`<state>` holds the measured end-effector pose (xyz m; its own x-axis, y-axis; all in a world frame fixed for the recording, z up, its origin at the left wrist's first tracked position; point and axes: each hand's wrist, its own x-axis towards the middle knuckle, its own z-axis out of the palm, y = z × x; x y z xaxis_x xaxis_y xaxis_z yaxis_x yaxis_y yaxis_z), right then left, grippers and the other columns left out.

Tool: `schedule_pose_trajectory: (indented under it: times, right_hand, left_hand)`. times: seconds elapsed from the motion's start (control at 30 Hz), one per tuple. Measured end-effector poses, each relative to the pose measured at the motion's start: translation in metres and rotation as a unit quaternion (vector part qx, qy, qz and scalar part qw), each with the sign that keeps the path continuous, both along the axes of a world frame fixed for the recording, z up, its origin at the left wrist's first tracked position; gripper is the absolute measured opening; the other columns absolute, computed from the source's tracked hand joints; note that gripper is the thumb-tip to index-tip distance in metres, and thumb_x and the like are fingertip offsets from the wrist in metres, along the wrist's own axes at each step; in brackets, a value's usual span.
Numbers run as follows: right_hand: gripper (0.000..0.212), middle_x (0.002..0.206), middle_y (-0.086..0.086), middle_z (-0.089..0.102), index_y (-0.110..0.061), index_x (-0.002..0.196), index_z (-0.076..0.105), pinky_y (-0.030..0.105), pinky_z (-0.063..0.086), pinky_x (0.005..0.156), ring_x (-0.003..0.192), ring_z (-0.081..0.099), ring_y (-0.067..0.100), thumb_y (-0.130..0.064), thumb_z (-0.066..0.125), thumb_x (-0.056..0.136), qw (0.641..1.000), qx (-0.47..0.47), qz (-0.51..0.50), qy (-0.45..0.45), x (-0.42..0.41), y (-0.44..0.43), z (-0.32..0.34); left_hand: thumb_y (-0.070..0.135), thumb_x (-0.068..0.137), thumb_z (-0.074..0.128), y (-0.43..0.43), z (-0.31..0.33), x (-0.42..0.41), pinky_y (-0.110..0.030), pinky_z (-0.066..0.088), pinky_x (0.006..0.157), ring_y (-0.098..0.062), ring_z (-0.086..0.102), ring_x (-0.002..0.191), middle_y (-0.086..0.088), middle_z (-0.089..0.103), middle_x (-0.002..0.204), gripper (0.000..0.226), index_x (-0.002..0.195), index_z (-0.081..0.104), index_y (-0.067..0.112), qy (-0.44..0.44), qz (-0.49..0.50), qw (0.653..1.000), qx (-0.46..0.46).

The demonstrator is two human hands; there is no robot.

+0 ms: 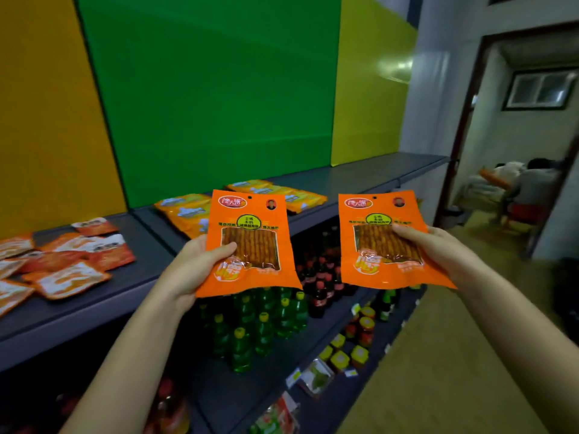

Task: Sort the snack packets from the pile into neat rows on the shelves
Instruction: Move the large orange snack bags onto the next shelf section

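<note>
Snack packets (249, 214): my left hand (194, 267) pinches one, my right hand (438, 249) another; slick film could slip onto bottles (266, 321) below them.

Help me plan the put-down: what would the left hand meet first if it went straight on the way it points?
Probably the yellow packets on the top shelf, just beyond the orange packet that the left hand holds; depth is hard to judge here.
</note>
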<state>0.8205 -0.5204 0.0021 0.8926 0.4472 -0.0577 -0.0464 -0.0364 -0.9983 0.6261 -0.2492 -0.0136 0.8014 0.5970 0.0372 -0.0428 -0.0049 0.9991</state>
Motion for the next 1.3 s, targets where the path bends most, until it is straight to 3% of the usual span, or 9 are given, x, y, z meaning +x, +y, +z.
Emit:
schedule_pose_trajectory:
  times: [0.17,0.33,0.6,0.8,0.93,1.17,1.3]
  right_hand:
    - [0.022,0.069,0.005,0.074,-0.011,0.104,0.063,0.023,0.054,0.044,0.053,0.070,0.017,-0.020,0.066,0.083,0.999,0.011,0.025,0.023,0.055,-0.050,-0.005]
    - [0.013,0.066,0.003,0.074,-0.014,0.098,0.064,0.025,0.054,0.044,0.052,0.070,0.015,-0.017,0.063,0.086,0.998,0.040,0.024,0.040,0.106,-0.075,-0.014]
    - [0.016,0.067,0.007,0.074,-0.010,0.102,0.062,0.025,0.054,0.043,0.052,0.070,0.018,-0.014,0.061,0.087,0.995,0.069,0.014,0.073,0.208,-0.090,-0.033]
    - [0.017,0.066,0.007,0.073,-0.009,0.103,0.062,0.025,0.054,0.041,0.051,0.069,0.017,-0.013,0.060,0.087,0.996,0.072,0.011,0.053,0.301,-0.076,-0.011]
    - [0.010,0.064,0.005,0.073,-0.013,0.097,0.062,0.025,0.055,0.042,0.051,0.069,0.017,-0.014,0.059,0.088,0.995,0.084,0.031,0.043,0.359,-0.054,0.001]
    - [0.007,0.061,0.006,0.072,-0.011,0.093,0.063,0.024,0.053,0.039,0.047,0.068,0.016,-0.013,0.059,0.088,0.991,0.072,0.095,0.064,0.444,-0.011,-0.005]
    - [0.011,0.062,0.008,0.073,-0.010,0.097,0.063,0.025,0.053,0.040,0.049,0.069,0.017,-0.014,0.060,0.087,0.985,0.054,0.148,0.068,0.498,0.022,-0.003]
  left_hand:
    - [0.012,0.089,0.057,-0.050,-0.006,0.069,-0.020,0.054,0.047,-0.008,0.068,0.053,-0.005,0.069,0.087,0.017,0.104,0.059,0.020,-0.013,0.004,1.000,-0.014]
    - [0.015,0.089,0.058,-0.076,-0.005,0.133,-0.025,0.055,0.056,-0.008,0.069,0.056,-0.004,0.070,0.088,0.016,0.105,0.060,0.020,-0.014,0.005,1.000,-0.009]
    - [0.009,0.087,0.059,-0.097,-0.008,0.255,-0.027,0.053,0.062,-0.012,0.067,0.065,-0.004,0.069,0.090,0.016,0.095,0.060,0.023,-0.027,-0.022,0.999,-0.006]
    - [0.004,0.083,0.063,-0.088,0.007,0.359,-0.026,0.054,0.060,-0.010,0.067,0.063,-0.010,0.069,0.093,0.018,0.094,0.062,0.018,-0.049,-0.018,0.999,-0.008]
    - [0.002,0.083,0.063,-0.078,0.020,0.417,-0.020,0.056,0.055,-0.005,0.067,0.055,-0.003,0.068,0.083,0.017,0.087,0.060,0.019,-0.063,0.002,0.998,0.004]
    - [0.000,0.081,0.065,-0.053,0.020,0.483,-0.023,0.054,0.065,-0.012,0.063,0.069,-0.001,0.067,0.082,0.021,0.084,0.059,0.020,-0.037,0.067,0.997,0.018]
    - [-0.003,0.079,0.066,-0.036,0.015,0.512,-0.023,0.053,0.065,-0.013,0.063,0.069,-0.004,0.067,0.087,0.023,0.095,0.059,0.013,-0.017,0.122,0.992,0.021]
